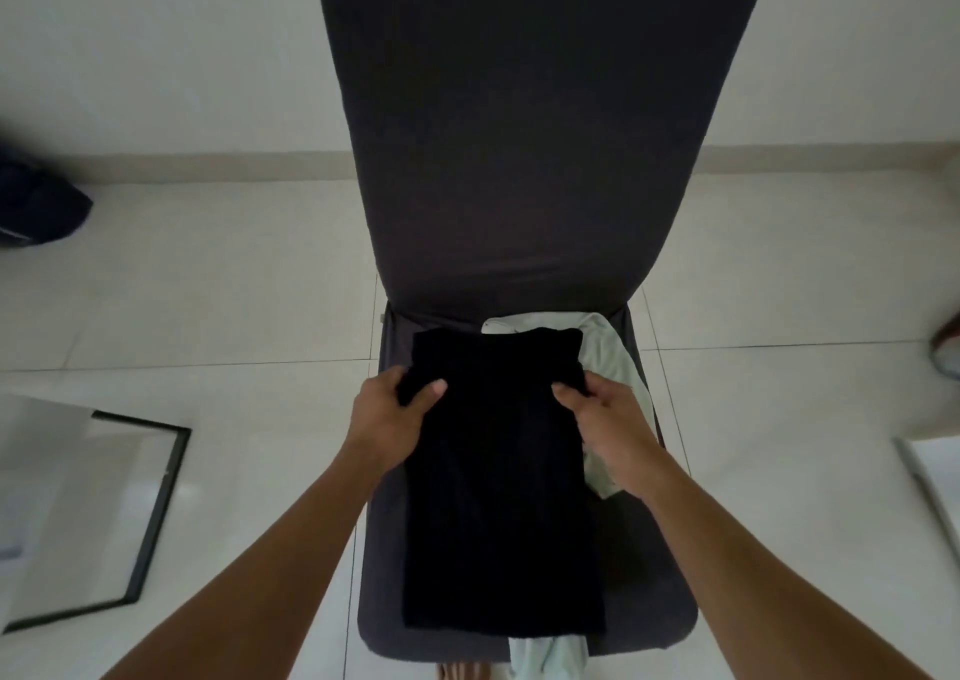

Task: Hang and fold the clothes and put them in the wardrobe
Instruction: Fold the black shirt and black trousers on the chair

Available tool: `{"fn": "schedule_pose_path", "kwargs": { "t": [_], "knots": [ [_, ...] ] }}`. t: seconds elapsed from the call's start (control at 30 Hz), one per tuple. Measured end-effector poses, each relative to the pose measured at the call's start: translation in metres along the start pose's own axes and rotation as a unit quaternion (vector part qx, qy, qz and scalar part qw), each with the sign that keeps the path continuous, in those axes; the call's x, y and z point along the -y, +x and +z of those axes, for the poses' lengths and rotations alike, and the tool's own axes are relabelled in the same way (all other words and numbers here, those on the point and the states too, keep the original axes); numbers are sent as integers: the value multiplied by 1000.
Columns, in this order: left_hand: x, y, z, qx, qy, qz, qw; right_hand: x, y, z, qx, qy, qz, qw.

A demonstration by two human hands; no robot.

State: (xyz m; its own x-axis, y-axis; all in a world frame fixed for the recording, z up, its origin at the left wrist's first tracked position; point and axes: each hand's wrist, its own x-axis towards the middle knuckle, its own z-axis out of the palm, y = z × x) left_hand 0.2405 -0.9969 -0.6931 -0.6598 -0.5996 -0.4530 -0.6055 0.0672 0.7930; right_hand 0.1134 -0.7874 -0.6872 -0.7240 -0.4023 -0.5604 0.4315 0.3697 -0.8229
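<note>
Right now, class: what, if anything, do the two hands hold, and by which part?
Both hold the black garment: left hand and right hand grip its side edges near the far end.

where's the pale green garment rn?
Head view: the pale green garment lies on the chair seat under the black garment, showing at its right edge beside the right hand.

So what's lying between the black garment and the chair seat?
A pale green garment lies under the black garment, on the chair seat. The head view shows it poking out at the right and front edges.
</note>
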Motion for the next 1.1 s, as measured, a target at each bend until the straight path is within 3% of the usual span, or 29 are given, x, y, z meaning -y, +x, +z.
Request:
{"fn": "schedule_pose_path", "kwargs": {
  "t": [0.07, 0.13, 0.3, 0.5, 0.63, 0.8, 0.93, 1.1],
  "knots": [
    [8, 24, 12, 36, 43, -21, 998, -8, 24, 3, -4, -20, 21, 1000],
    [14, 38, 20, 23, 56, -39, 997, -17, 38, 3, -19, -57, 25, 998],
    [8, 62, 29, -52, -92, -47, 993, -17, 60, -4, -48, 41, 27, 998],
    [13, 93, 46, -55, -17, -120, 991, -30, 93, 5, -153, -142, 41, 977],
    [12, 92, 44, -124, -42, -87, 988, -27, 88, 10, -173, -83, -11, 981],
    [14, 100, 45, -126, -17, -84, 988, -29, 92, 15, -195, -110, -5, 975],
    [12, 103, 47, -158, 0, -56, 986, -23, 98, 18, -200, -71, -50, 976],
    [16, 99, 43, -109, 51, -63, 991, -21, 91, 20, -199, -146, -16, 969]
  ]
}}
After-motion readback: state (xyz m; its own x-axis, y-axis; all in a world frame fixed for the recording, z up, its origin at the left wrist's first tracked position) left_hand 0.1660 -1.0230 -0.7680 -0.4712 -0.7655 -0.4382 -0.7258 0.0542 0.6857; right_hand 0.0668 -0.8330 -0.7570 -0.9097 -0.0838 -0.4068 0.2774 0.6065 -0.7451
